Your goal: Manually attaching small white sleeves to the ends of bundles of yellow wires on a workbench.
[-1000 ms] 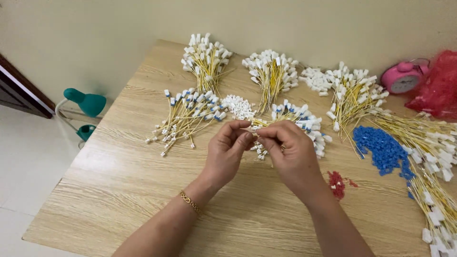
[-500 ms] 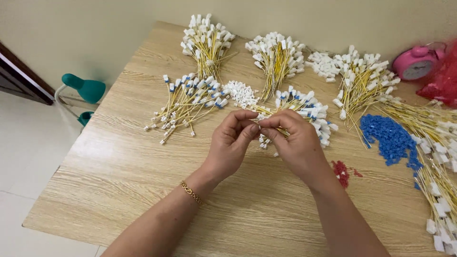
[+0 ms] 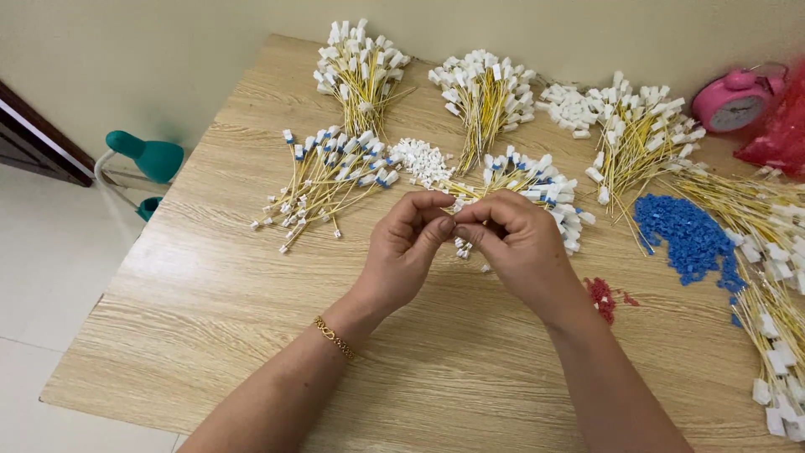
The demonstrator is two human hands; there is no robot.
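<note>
While both hands (image 3: 457,239) pinch it together, the thin yellow wire (image 3: 459,201) shows white-and-blue plastic ends.

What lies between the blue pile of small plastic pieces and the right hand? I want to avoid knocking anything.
In the head view, a small red pile of pieces lies there on the wooden table.
</note>
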